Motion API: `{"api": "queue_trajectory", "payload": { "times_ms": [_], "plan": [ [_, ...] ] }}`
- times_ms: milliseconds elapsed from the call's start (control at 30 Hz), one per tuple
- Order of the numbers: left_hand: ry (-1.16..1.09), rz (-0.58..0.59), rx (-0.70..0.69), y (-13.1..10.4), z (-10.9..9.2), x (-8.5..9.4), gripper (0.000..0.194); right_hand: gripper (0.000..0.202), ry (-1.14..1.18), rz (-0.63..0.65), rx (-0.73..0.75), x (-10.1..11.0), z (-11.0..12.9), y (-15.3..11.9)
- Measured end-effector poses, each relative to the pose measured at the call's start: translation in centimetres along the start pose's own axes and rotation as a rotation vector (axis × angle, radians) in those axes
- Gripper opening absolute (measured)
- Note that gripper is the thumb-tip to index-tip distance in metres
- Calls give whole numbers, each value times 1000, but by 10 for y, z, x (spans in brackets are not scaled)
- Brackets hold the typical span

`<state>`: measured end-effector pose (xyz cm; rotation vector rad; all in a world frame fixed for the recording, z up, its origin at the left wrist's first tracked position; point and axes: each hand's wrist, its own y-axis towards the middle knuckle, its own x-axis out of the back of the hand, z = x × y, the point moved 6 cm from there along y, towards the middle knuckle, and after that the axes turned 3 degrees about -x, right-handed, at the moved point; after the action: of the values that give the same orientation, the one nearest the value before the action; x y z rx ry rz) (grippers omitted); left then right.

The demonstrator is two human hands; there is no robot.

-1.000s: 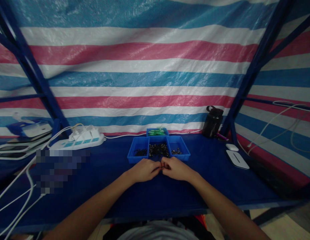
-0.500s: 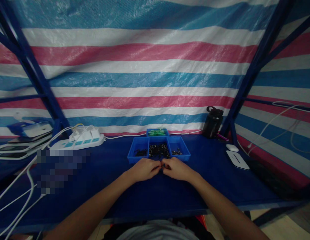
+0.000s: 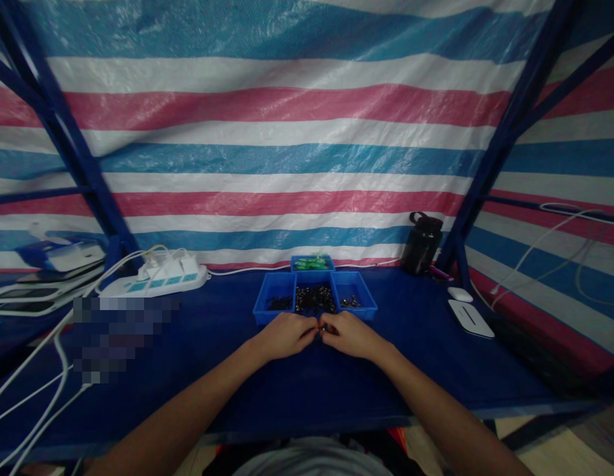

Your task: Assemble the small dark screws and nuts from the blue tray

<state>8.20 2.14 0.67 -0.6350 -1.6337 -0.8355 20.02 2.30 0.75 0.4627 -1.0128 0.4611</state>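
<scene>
My left hand (image 3: 288,332) and my right hand (image 3: 349,332) meet fingertip to fingertip over the table, just in front of the blue bins. Both are closed in a pinch. A tiny dark piece with a shiny spot shows at the right fingertips; its kind is too small to make out, and whatever the left fingers pinch is hidden. Right behind the hands, the middle bin (image 3: 315,276) holds many small black and metallic parts (image 3: 314,299). Dark thin pieces (image 3: 281,303) lie in the left bin, and a few shiny metal parts (image 3: 350,301) in the right one.
A small blue box (image 3: 312,262) with green packets stands behind the bins. To the left are a white power strip (image 3: 158,284) with plugs, cables, and stacked devices (image 3: 34,294). A black bottle (image 3: 422,244) and a white flat device (image 3: 470,318) are on the right.
</scene>
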Motion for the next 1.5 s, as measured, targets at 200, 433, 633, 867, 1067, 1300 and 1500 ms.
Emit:
{"api": "queue_trajectory", "payload": {
  "times_ms": [200,433,633,867,1067,1300,1500],
  "plan": [
    [7,-5,14,0,2,-2,21,10,-20,-4,-6,2,0,0],
    [30,-6,21,1,0,1,22,13,-7,1,4,0,-4,0],
    [7,-18,28,1,0,3,21,16,14,23,-6,0,-7,1],
    [-17,-19,53,1,1,2,20,16,36,35,15,-2,-8,2],
    [-37,-3,46,1,1,0,23,21,50,74,11,-7,-12,2],
    [-125,0,85,1,3,-1,17,18,72,71,19,-8,-13,3],
    [-409,45,136,3,10,-10,16,16,44,66,21,-6,-11,3]
  ]
}}
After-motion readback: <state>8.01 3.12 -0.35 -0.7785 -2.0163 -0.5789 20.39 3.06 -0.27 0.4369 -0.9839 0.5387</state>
